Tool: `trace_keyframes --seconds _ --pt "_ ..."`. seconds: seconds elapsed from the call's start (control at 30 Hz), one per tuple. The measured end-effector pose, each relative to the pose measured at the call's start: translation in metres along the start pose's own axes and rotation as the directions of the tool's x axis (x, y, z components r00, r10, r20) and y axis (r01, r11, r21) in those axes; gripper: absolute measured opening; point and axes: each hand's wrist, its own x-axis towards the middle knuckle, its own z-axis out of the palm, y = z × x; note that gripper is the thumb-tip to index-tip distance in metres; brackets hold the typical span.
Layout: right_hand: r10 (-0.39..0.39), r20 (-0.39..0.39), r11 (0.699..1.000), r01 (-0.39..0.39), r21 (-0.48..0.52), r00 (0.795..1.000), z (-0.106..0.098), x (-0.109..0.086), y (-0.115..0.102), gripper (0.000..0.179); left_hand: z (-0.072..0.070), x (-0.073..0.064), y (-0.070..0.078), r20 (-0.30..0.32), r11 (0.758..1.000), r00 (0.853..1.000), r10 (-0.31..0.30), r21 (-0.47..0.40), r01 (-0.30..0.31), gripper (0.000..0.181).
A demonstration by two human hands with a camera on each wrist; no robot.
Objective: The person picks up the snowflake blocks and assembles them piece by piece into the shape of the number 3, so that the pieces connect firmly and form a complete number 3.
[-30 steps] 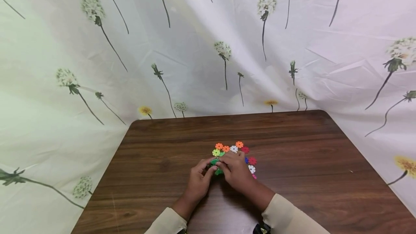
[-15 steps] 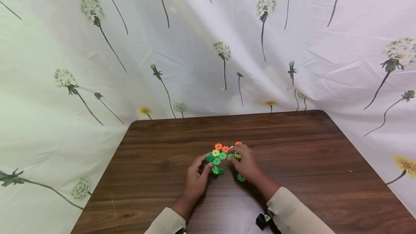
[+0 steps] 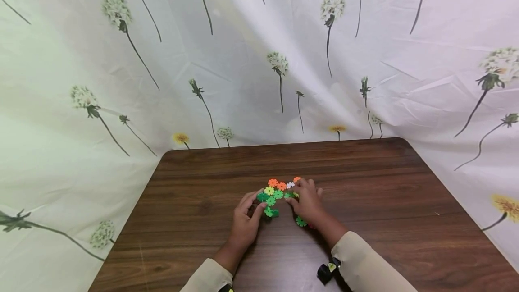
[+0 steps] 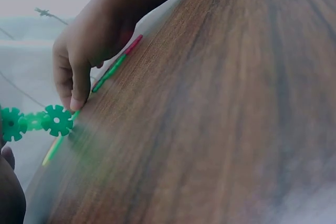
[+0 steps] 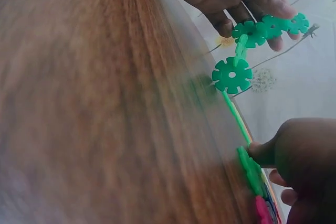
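Green flower-shaped interlocking discs (image 3: 270, 201), some standing on edge, join a flat chain of coloured discs on the table. My left hand (image 3: 244, 224) pinches the standing green discs at the chain's left side; in the right wrist view its fingers hold a linked green row (image 5: 273, 27). To the right, my right hand (image 3: 309, 203) pinches the flat part of the chain between thumb and fingers, near a green disc (image 3: 288, 195). Orange discs (image 3: 281, 186), a yellow-green disc (image 3: 269, 190) and a white disc (image 3: 290, 185) show behind the hands. Part of the chain is hidden under my right hand.
The brown wooden table (image 3: 365, 184) reaches back to a white curtain (image 3: 243, 57) printed with dandelions. A black strap (image 3: 326, 273) is by the right sleeve. Another green disc (image 3: 301, 221) lies below the right hand.
My right hand has left the green discs by the left hand and moved right onto the chain. A green disc now shows below it. Over the last half second both hands have barely moved.
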Motion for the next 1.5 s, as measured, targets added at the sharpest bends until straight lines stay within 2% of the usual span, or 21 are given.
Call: trace_keyframes --seconds 0.13,0.4,0.53,0.63,0.7,0.87,0.97,1.03,1.2,1.5 --pt "-0.034 0.019 0.999 0.034 0.015 0.999 0.001 0.001 0.001 0.021 0.0 0.0 -0.002 -0.007 1.0 1.0 0.003 -0.004 -0.003 0.03" --pt "-0.067 0.003 0.985 0.065 0.158 0.998 -0.001 0.001 0.0 0.017 -0.001 -0.001 -0.001 0.0 0.999 0.999 -0.033 -0.03 0.033 0.017" --pt "-0.109 0.002 0.968 0.105 0.229 0.994 -0.009 -0.001 -0.007 0.022 0.0 -0.001 0.0 -0.007 0.997 0.999 -0.047 -0.057 0.047 0.016" --pt "-0.165 0.001 0.934 0.156 0.321 0.986 -0.018 -0.003 -0.015 0.025 0.0 0.0 -0.001 -0.026 0.998 0.999 -0.028 -0.064 0.027 0.016" --pt "-0.179 0.021 0.9 0.155 0.407 0.984 -0.024 -0.005 -0.022 0.025 0.0 -0.001 -0.002 -0.048 0.998 0.999 0.002 -0.066 -0.005 0.014" --pt "-0.159 0.087 0.831 0.085 0.55 0.983 -0.035 -0.01 -0.036 0.026 0.001 -0.001 -0.007 -0.077 0.994 0.994 0.075 -0.073 -0.08 0.014" --pt "-0.154 0.113 0.803 0.058 0.593 0.982 -0.038 -0.012 -0.041 0.031 0.0 -0.002 -0.007 -0.062 0.993 0.995 0.081 -0.084 -0.086 0.015" --pt "-0.153 0.122 0.789 0.047 0.612 0.981 -0.039 -0.013 -0.044 0.036 0.0 -0.002 -0.007 -0.044 0.994 0.997 0.063 -0.088 -0.066 0.014" --pt "-0.161 0.11 0.778 0.057 0.626 0.981 -0.038 -0.015 -0.049 0.04 -0.001 -0.003 -0.006 -0.015 0.996 0.999 0.034 -0.085 -0.035 0.013" --pt "-0.169 0.12 0.799 0.065 0.598 0.978 -0.037 -0.017 -0.053 0.035 0.001 -0.002 -0.006 -0.033 0.987 0.992 0.12 -0.101 -0.123 0.017"
